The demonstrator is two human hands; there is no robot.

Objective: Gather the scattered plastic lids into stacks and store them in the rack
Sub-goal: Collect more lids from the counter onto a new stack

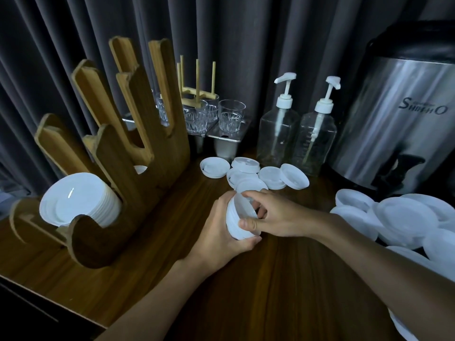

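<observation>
My left hand (pixel 219 232) grips a small stack of white plastic lids (pixel 236 217) from the left and below, held on its side over the wooden table. My right hand (pixel 268 215) pinches the stack's open end between thumb and fingers. Several small loose lids (pixel 256 174) lie just beyond the hands. A heap of larger white lids (pixel 403 220) lies at the right. The wooden rack (pixel 118 183) stands at the left, and a stack of large lids (pixel 81 200) sits in its lowest slot.
Two clear pump bottles (pixel 295 134) and a steel drink dispenser (pixel 398 124) stand at the back right. Glass tumblers (pixel 214 114) sit on metal containers behind the rack. Dark curtains hang behind. The table's front edge (pixel 49 301) runs along the lower left.
</observation>
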